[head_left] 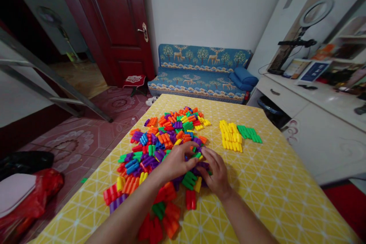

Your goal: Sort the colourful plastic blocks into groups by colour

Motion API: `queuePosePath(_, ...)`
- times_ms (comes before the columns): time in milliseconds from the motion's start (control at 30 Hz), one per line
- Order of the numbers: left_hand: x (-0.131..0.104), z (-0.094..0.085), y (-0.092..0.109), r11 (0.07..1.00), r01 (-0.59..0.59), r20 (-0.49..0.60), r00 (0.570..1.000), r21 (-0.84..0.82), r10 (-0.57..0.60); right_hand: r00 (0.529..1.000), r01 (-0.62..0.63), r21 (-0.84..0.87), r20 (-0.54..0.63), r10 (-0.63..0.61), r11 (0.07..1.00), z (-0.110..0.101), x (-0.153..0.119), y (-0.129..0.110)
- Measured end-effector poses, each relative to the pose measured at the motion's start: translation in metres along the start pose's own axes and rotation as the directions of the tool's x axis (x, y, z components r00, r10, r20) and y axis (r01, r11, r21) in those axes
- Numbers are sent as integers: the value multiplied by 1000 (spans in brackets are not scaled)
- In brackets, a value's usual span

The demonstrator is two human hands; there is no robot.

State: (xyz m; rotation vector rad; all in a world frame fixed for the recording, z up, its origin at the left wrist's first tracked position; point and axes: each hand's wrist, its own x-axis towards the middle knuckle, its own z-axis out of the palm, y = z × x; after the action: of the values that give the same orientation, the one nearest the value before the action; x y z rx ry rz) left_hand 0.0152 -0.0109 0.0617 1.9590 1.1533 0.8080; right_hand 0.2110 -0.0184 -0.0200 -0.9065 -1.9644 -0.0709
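A wide heap of colourful plastic pieces (164, 139) in red, orange, purple, green, blue and yellow lies on the yellow patterned tablecloth (257, 183). My left hand (178, 160) is over the right side of the heap, its fingers curled among the pieces. Close beside it, my right hand (214, 167) has its fingers bent around purple pieces at the heap's edge. What either hand grips is too small and covered to make out. Farther right, yellow pieces (231, 136) lie in stacked rows, with a row of green pieces (249, 134) touching their upper right.
Beyond the table stands a blue patterned sofa (197, 78), with a red stool (134, 81) to its left. A white desk (323, 103) holding a ring light (317, 12) is on the right. A metal ladder (54, 80) leans at left.
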Motion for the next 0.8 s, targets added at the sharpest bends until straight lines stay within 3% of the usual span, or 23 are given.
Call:
queuePosePath(100,-11,20,3,997,-57,30,998,-47,58,986,169,10,10,-169,986,0,-2,-5)
queuePosePath(200,-13,24,-1,999,-42,10,999,-29,43,980,196,-5,-13,-196,981,0,-1,-5)
queuePosePath(400,-14,22,-5,998,-30,7,1000,-52,30,993,122,-1,-2,-122,993,-3,8,-10)
queuePosePath(533,-13,24,-9,998,-39,-13,999,44,40,995,99,26,15,-99,995,-5,8,-13)
queuePosePath(633,-12,20,-15,988,-41,-99,994,146,56,990,-61,12,-130,62,998,-15,3,6)
queuePosePath(667,-13,19,-17,986,-43,-133,989,159,64,955,-179,1,-240,174,984,-22,1,19)
queuePosePath(700,-13,17,-20,986,-42,-162,984,159,68,884,-312,8,-363,293,950,-31,-1,36)
queuePosePath(767,-13,16,-25,990,-32,-193,979,137,58,676,-560,54,-548,493,827,-54,-7,75)
queuePosePath(800,-13,16,-28,991,-24,-200,979,130,50,602,-648,61,-570,559,759,-66,-11,94)
